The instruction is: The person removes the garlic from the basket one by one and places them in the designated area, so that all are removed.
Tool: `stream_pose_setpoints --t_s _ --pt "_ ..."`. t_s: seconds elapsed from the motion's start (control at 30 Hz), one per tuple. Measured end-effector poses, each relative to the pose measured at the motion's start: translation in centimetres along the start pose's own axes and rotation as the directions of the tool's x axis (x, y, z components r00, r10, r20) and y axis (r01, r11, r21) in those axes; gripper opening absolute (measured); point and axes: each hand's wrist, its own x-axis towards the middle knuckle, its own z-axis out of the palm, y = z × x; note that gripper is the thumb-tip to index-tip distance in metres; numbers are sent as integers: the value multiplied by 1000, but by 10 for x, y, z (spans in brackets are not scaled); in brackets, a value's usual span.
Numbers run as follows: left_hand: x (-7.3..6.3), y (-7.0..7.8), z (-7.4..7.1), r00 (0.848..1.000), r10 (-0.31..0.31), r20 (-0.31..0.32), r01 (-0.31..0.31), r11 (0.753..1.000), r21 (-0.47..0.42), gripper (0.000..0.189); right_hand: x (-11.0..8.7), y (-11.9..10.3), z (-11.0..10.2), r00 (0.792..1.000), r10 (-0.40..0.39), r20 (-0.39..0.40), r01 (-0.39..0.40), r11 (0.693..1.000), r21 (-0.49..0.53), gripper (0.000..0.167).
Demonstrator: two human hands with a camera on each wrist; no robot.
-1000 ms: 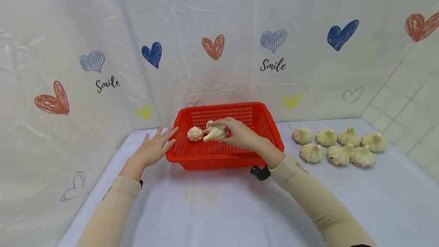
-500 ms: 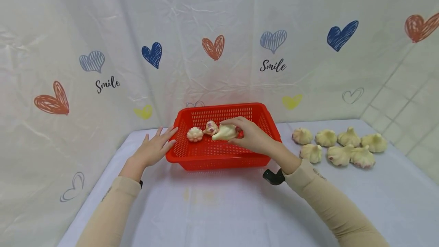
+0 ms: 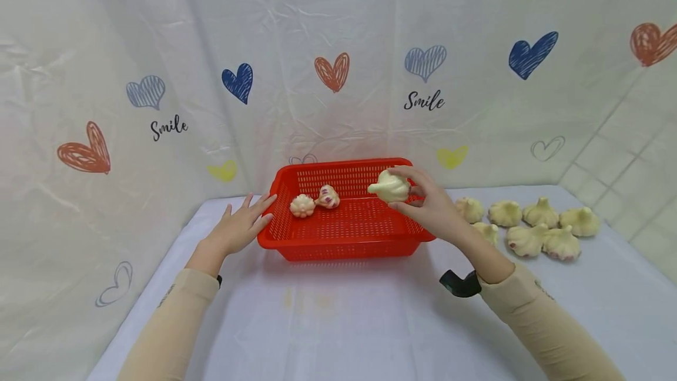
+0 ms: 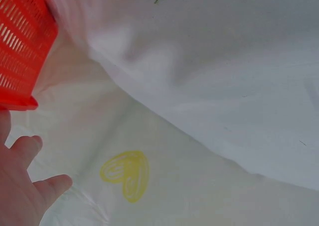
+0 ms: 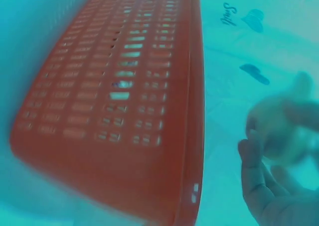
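My right hand [image 3: 431, 204] holds a pale garlic bulb [image 3: 392, 187] between thumb and fingers, over the right end of the red basket [image 3: 346, 249]. The bulb's stem points left. In the right wrist view the same bulb [image 5: 279, 124] looks blurred, above the basket's rim. With fingers spread, my left hand [image 3: 235, 229] touches the basket's left rim. Two garlic bulbs lie inside at the left: a knobbly pinkish one [image 3: 302, 206] and a purple-streaked one [image 3: 328, 197].
Several garlic bulbs [image 3: 540, 213] stand in two rows on the white-covered table [image 3: 338, 322] to the right of the basket. Behind rises a white sheet [image 3: 285, 22] printed with hearts. A black strap piece [image 3: 460, 284] sticks out at my right wrist.
My right hand has moved right and up with the garlic bulb, from the basket's middle to above its right end. The purple-streaked bulb shows fully now. My left hand stays on the rim.
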Motion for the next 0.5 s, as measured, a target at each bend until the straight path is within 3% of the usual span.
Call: stream_pose_setpoints --t_s 0.1,0.27,0.5 --pt "0 0 1 1000 1 2 -1 1000 1 61 -8 -1 -10 998 44 -54 -41 998 40 63" --pt "1 1 -1 1000 -6 12 6 1000 6 63 -21 -2 -28 983 137 -120 -135 991 23 66" --pt "1 1 -1 1000 -17 16 17 1000 4 63 -35 8 -51 972 142 -187 -142 990 14 67"
